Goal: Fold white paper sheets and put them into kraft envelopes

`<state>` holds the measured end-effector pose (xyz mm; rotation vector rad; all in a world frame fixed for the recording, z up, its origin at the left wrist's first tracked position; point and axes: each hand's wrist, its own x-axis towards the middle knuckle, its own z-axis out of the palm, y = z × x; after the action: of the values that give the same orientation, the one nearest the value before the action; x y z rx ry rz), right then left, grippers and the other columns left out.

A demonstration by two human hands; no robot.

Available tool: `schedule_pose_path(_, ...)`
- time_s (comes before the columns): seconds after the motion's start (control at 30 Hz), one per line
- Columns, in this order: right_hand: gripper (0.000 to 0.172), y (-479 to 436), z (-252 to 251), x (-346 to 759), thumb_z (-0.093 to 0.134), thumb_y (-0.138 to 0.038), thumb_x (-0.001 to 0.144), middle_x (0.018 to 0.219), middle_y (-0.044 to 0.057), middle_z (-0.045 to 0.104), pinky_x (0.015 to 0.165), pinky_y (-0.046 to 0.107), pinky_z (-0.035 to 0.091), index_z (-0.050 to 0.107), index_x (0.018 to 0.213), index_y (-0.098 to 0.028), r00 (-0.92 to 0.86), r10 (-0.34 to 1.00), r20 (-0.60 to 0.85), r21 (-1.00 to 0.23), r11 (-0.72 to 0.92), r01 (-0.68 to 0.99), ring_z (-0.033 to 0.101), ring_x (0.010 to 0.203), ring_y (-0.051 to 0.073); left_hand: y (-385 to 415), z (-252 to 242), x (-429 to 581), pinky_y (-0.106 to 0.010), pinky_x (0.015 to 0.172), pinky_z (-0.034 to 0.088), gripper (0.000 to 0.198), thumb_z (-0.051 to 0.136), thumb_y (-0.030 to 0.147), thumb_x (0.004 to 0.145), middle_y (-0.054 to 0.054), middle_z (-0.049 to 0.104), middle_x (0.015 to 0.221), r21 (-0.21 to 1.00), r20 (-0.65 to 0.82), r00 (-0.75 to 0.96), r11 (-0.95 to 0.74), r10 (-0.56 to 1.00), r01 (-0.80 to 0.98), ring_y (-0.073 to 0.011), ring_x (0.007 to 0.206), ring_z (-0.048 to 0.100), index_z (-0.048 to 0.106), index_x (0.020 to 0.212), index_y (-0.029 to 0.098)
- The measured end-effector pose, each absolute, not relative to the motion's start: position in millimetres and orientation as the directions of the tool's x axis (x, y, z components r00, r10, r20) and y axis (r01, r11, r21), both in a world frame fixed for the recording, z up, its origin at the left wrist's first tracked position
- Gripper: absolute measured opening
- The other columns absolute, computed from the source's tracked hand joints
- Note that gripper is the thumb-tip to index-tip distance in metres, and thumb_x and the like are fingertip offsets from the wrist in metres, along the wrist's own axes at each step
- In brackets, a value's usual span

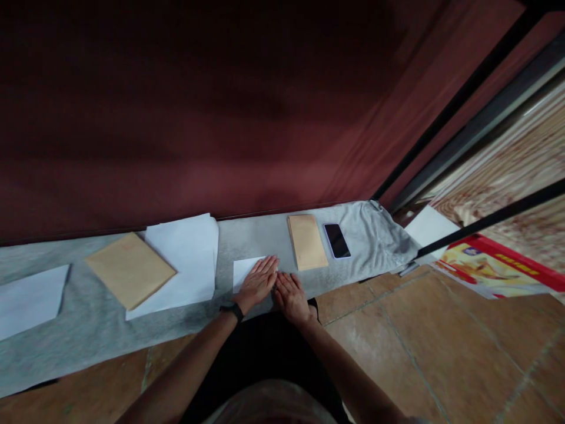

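Note:
A small white sheet of paper (pixel 242 271), perhaps folded, lies on the grey cloth in front of me. Across its right part my left hand (pixel 259 279) rests flat, fingers stretched out, with a dark band at the wrist. Close beside it my right hand (pixel 291 296) lies palm down with its fingers extended, at or just past the paper's right edge. Whether it touches the paper cannot be made out. To the right is a stack of brown envelopes (pixel 308 241), apart from both hands.
A grey cloth (pixel 260 235) covers the long narrow surface. Left are a stack of white paper (pixel 189 259), a brown envelope (pixel 131 270) overlapping it, and more white sheets (pixel 33 297). A phone (pixel 337 241) lies right. A red-and-yellow box (pixel 494 268) stands beyond dark metal bars (pixel 459 109).

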<state>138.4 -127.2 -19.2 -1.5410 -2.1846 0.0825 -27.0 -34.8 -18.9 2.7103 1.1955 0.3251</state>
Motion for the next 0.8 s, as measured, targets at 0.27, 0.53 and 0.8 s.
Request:
schedule_pose_path(0.27, 0.044, -125.1, -16.7, 137.2, 0.046, -0.028, 0.103, 0.146, 0.008, 0.058, 0.123, 0.044, 0.030, 0.053, 0.145, -0.020, -0.248, 0.916, 0.316, -0.328, 0.351, 0.877, 0.050, 0.138, 0.021, -8.8, -12.9, -23.2, -0.045, 0.126, 0.022, 0.058, 0.028, 0.035, 0.102, -0.011, 0.038, 0.161, 0.217, 0.199, 0.597, -0.629, 0.777, 0.746, -0.0213, 0.152, 0.029, 0.036, 0.155, 0.013)
schedule_pose_path(0.53, 0.041, -125.3, -16.3, 137.6, 0.047, -0.028, 0.103, 0.147, 0.008, 0.058, 0.123, 0.045, 0.030, 0.056, 0.142, -0.018, -0.248, 0.915, 0.318, -0.348, 0.356, 0.867, 0.050, 0.138, 0.021, -55.3, -18.5, -40.8, -0.046, 0.125, 0.025, 0.056, 0.027, 0.035, 0.103, -0.009, 0.039, 0.161, 0.172, 0.186, 0.645, -0.671, 0.741, 0.722, -0.0217, 0.152, 0.030, 0.038, 0.154, 0.015)
schedule_pose_path(0.8, 0.039, -114.9, -6.4, 123.8, 0.044, -0.028, 0.104, 0.141, 0.009, 0.063, 0.121, 0.044, 0.034, 0.061, 0.137, -0.017, -0.189, 0.921, 0.342, -0.384, 0.321, 0.866, 0.052, 0.136, 0.021, -71.5, -16.8, -78.0, -0.049, 0.123, 0.029, 0.061, 0.028, 0.038, 0.102, -0.017, 0.036, 0.161, 0.182, 0.187, 0.495, -0.525, 0.849, 0.831, -0.0267, 0.152, 0.028, 0.035, 0.154, 0.007)
